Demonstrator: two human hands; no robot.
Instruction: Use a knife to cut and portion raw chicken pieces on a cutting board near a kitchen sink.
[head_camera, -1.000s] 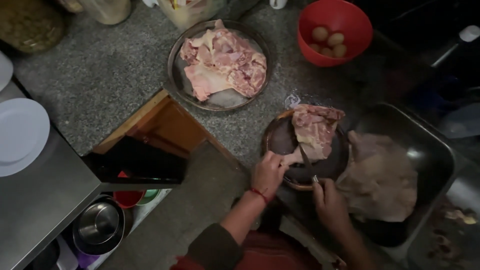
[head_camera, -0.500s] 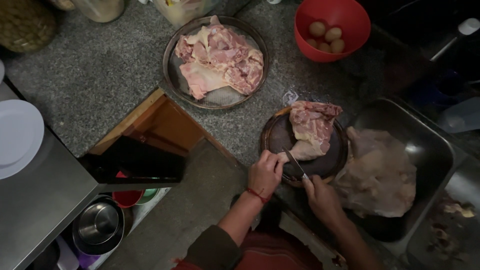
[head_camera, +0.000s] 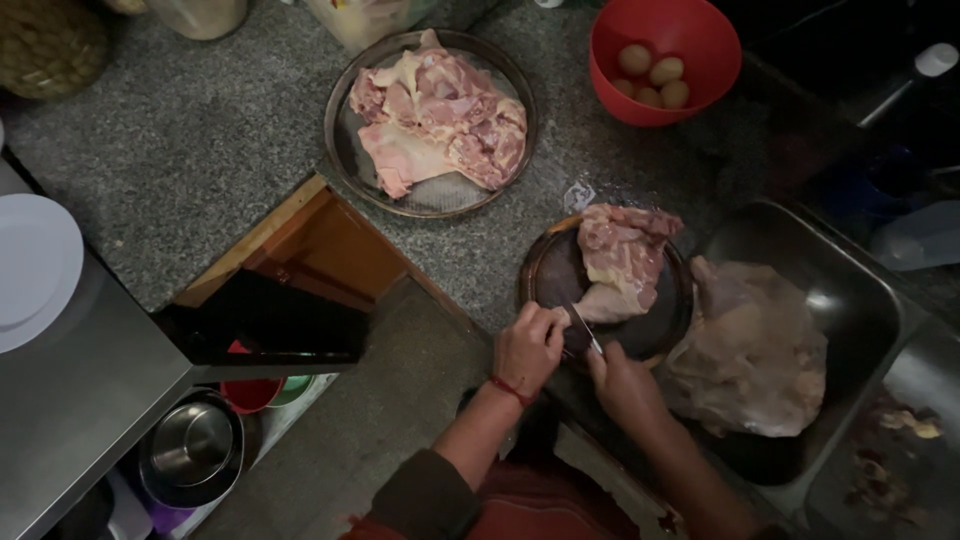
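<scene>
Meat (head_camera: 622, 262) lies on a board (head_camera: 548, 282) on the worktop (head_camera: 180, 160); a tray (head_camera: 345, 150) sits behind-left, a bowl (head_camera: 610, 70) behind, a sink (head_camera: 850, 300) right.

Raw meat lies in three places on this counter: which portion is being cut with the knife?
The pink meat piece on the dark round cutting board; both hands meet at its lower edge. The other portions lie untouched.

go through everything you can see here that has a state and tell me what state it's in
Left hand: pressed on the meat's edge.
Right hand: gripping a knife, blade at the meat.
Raw meat piece: on the round cutting board, uncut.
Metal plate: loaded with raw chicken pieces.
Red bowl: holds eggs.
Sink: holds a whole pale carcass.
White plate: bare.
</scene>
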